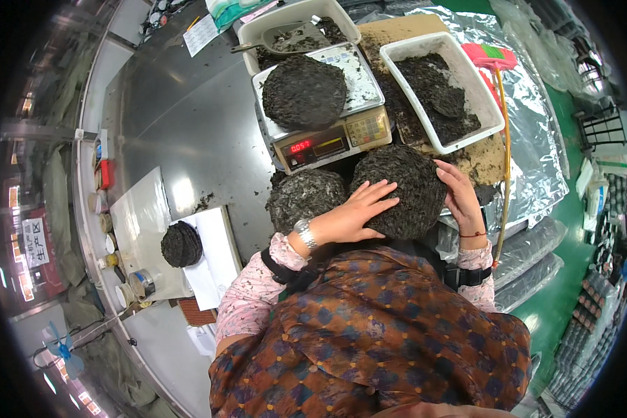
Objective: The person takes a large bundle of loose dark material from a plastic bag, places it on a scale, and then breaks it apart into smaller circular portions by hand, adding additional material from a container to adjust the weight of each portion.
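My left hand [352, 213] lies with its fingers spread on a dark round cake of dried seaweed [399, 183], close to my body. At that cake's right edge is my right hand [461, 194], its thumb and fingers closed around the rim. A second round seaweed cake [305, 196], partly under my left forearm, lies just to the left. Another disc of dried seaweed [304, 93] rests on the metal pan of a digital scale [363, 128] with a lit red display.
Beyond the scale, a white tub [339, 10] holds a scoop [298, 39] and seaweed scraps. A white tray [494, 112] of seaweed stands right, beside a long-handled brush [506, 172]. Left are a smaller dark bundle [182, 244], an open notebook [211, 261] and tape rolls [141, 283].
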### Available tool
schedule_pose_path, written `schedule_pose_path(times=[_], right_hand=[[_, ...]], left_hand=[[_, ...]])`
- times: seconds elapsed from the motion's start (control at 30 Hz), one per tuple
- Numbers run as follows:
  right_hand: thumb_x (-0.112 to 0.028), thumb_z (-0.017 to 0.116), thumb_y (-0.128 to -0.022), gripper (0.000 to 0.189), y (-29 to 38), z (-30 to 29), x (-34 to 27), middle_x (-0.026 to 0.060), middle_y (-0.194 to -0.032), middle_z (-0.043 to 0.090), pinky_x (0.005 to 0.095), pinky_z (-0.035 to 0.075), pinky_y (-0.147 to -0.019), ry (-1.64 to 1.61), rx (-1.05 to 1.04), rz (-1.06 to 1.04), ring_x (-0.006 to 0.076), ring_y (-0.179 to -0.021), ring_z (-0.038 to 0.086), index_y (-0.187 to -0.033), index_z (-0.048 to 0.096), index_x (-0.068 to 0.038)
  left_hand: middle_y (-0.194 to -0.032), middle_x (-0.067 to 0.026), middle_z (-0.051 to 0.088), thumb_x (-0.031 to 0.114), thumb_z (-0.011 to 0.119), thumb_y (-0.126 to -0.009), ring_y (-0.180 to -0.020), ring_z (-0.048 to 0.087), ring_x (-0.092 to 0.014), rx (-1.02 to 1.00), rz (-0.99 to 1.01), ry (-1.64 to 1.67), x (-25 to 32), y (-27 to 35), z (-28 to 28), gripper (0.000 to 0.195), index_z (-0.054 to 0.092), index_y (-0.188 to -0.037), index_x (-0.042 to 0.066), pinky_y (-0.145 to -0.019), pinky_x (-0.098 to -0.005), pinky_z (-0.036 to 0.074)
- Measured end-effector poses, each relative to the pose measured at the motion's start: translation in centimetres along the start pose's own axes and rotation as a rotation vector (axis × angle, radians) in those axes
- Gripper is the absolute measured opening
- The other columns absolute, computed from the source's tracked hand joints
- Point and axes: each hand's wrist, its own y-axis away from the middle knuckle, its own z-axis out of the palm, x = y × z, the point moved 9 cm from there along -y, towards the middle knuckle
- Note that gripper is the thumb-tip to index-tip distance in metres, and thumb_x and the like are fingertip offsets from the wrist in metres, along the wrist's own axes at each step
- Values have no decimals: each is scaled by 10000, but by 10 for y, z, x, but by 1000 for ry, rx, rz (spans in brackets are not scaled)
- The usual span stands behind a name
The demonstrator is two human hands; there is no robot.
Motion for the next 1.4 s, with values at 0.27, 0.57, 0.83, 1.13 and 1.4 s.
schedule_pose_path(times=[0.27,0.57,0.83,1.13,1.4], right_hand=[[-264,656,-955,314,-43,-20,-39,70,-912,679,288,493,-689,626,76,-244,119,-799,634,-1114,680,5],[-105,619,-787,662,-247,-78,-47,118,-1477,423,623,398,-1024,1616,341,-418,379,-1314,425,-1424,441,-143],[159,451,-749,680,-125,108,-151,203,-1427,496,441,303,-1176,1060,61,-1276,396,-1345,438,-1395,485,-51],[46,549,-841,736,-148,234,-119,115,-1567,342,467,263,-1168,1292,-377,-1112,281,-1459,307,-1525,305,-78],[-629,538,-931,810,-217,237,-63,11,-871,452,263,348,-616,544,-248,-56,89,-670,328,-1303,485,88]], left_hand=[[-1609,-144,221,134,677,-820,-1493,184,-344,-49,10,-324,3,4,14,803,299,-1527,77,-1208,-546,128],[-1620,-190,143,282,686,-887,-1504,118,-364,-23,-29,-269,11,8,10,820,239,-1553,107,-1202,-560,119],[-1577,-168,295,255,653,-904,-1459,285,-334,476,-257,-156,-23,71,-89,677,372,-1494,82,-1193,-482,216],[-1505,-197,411,310,671,-918,-1407,382,-297,978,-502,-26,-94,133,-189,656,423,-1440,1,-1153,-401,297],[-1437,-224,433,479,718,-867,-1316,453,-274,1076,-789,526,-257,104,-193,978,204,-1490,-72,-1114,-386,350]])
